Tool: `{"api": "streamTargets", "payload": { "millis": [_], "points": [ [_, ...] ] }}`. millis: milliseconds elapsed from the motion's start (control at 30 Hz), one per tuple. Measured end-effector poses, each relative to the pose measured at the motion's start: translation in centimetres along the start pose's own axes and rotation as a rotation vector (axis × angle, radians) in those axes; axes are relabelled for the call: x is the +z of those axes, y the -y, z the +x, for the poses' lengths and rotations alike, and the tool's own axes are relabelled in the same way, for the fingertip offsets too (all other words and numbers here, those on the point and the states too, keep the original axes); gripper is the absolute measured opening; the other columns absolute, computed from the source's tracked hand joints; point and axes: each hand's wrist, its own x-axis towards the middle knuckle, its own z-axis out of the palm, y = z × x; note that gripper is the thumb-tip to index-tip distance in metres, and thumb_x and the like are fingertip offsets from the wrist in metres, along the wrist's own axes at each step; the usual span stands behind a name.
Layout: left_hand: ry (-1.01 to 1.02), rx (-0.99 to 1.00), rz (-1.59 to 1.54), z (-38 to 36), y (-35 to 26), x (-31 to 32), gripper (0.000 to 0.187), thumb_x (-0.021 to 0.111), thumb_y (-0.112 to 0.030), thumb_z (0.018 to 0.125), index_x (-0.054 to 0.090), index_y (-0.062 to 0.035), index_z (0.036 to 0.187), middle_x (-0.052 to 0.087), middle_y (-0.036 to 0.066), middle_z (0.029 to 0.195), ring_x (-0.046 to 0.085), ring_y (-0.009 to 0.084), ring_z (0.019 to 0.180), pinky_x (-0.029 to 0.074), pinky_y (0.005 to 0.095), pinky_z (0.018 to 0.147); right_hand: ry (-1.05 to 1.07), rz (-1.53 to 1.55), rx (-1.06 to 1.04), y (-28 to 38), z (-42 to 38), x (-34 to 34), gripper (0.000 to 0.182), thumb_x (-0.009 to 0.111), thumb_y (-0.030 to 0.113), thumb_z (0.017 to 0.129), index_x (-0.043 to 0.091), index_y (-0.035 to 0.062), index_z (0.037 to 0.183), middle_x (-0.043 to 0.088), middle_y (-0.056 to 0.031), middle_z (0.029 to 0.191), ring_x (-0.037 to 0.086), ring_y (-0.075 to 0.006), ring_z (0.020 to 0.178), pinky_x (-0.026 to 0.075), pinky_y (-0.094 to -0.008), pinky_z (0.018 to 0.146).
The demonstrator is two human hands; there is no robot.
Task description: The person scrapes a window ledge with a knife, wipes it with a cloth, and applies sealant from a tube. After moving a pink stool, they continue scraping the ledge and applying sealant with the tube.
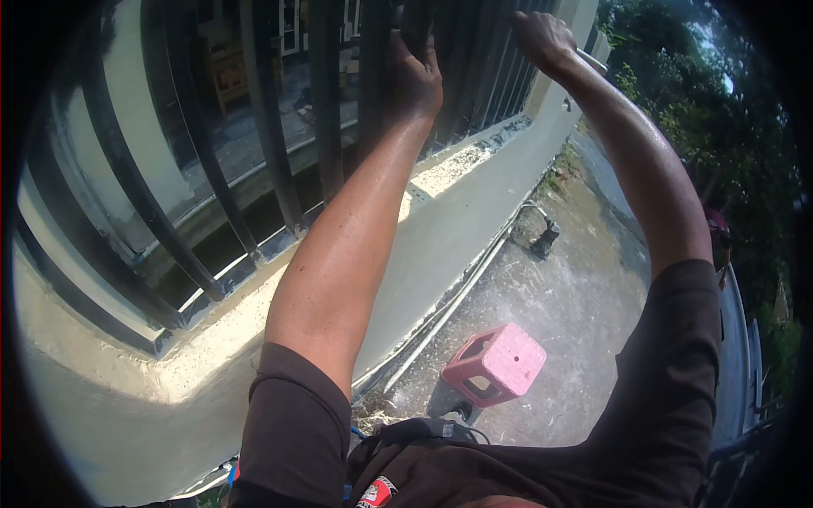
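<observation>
My left hand (415, 78) is raised at the top middle of the head view, its thumb and fingers closed around a dark upright metal bar (417, 24). Farther right and higher, my right hand (546, 38) is curled into a fist beside the dark barred fence (269, 110). Whatever that fist holds, if anything, is hidden. Both arms reach up and forward. The fence bars stand on a low cream-painted wall (474, 203), whose ledge (453, 169) looks rough and speckled.
A pink plastic stool (515, 351) stands on the concrete ground (584, 305) below. Pale pipes (457, 296) run along the wall's foot, near a dark object (546, 240). Partly hidden behind my right arm, another person (720, 233) is at the right. Trees (677, 110) stand beyond; a wooden bench (230, 74) is behind the bars.
</observation>
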Motion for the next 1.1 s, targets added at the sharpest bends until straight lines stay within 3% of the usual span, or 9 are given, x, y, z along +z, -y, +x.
{"api": "streamTargets", "payload": {
  "millis": [100,233,367,567,633,900,1100],
  "points": [
    [0.0,0.018,-0.071,0.1,-1.0,-0.9,0.045,0.056,-0.042,0.098,0.045,-0.0041,0.12,0.068,0.023,0.102,0.068,0.0408,0.094,0.054,0.0505,0.078,0.117,-0.095,-0.131,0.1,-0.1,-0.9,0.029,0.05,0.011,0.094,0.07,0.015,0.115,0.073,-0.0156,0.094,0.073,-0.0355,0.087,0.061,-0.0482,0.07],
    [0.009,0.007,-0.102,0.1,-0.9,-1.0,0.044,0.056,-0.041,0.098,0.046,-0.0031,0.118,0.068,0.023,0.101,0.068,0.042,0.093,0.054,0.0508,0.076,0.086,-0.071,-0.005,0.6,0.5,-0.4,0.026,0.056,0.009,0.093,0.07,0.014,0.114,0.073,-0.0162,0.093,0.074,-0.0339,0.086,0.062,-0.0469,0.065],
    [-0.012,0.043,-0.082,0.2,-0.5,-0.6,0.044,0.056,-0.041,0.098,0.045,-0.0032,0.12,0.068,0.023,0.101,0.068,0.041,0.094,0.055,0.0497,0.077,0.106,-0.086,-0.035,0.5,0.4,-0.1,0.025,0.057,0.009,0.093,0.07,0.0127,0.114,0.073,-0.0162,0.094,0.074,-0.033,0.085,0.062,-0.0463,0.064],
    [0.0,0.023,-0.075,0.0,-0.3,-0.5,0.046,0.055,-0.042,0.099,0.045,-0.0038,0.122,0.068,0.023,0.103,0.068,0.0399,0.096,0.056,0.0481,0.08,0.132,-0.085,-0.076,1.0,-0.4,0.1,0.025,0.055,0.009,0.094,0.069,0.0111,0.114,0.073,-0.0163,0.094,0.074,-0.0344,0.086,0.062,-0.0468,0.065],
    [-0.023,0.032,-0.056,0.1,-0.3,-0.4,0.046,0.055,-0.042,0.099,0.045,-0.0041,0.122,0.068,0.023,0.104,0.068,0.0395,0.097,0.056,0.048,0.081,0.165,-0.069,-0.071,1.6,-0.9,-0.1,0.022,0.058,0.01,0.097,0.069,0.0049,0.115,0.072,-0.0205,0.102,0.073,-0.036,0.092,0.062,-0.0463,0.07],
    [0.038,-0.029,-0.108,-0.1,-0.7,-0.8,0.046,0.055,-0.044,0.098,0.046,-0.0041,0.121,0.068,0.022,0.106,0.068,0.039,0.098,0.055,0.0487,0.081,0.195,-0.07,-0.081,2.1,-2.5,-0.1,0.018,0.061,0.011,0.095,0.071,0.0031,0.109,0.072,-0.0219,0.103,0.072,-0.038,0.093,0.062,-0.0466,0.072],
    [-0.025,0.052,-0.087,0.2,-0.3,-0.5,0.046,0.056,-0.043,0.098,0.047,-0.0041,0.119,0.068,0.022,0.101,0.068,0.0404,0.095,0.055,0.0493,0.078,0.229,-0.043,-0.058,2.9,-2.5,-0.3,0.019,0.062,0.013,0.095,0.072,0.0033,0.109,0.072,-0.0217,0.104,0.072,-0.0376,0.094,0.062,-0.048,0.074]
  ]
}}
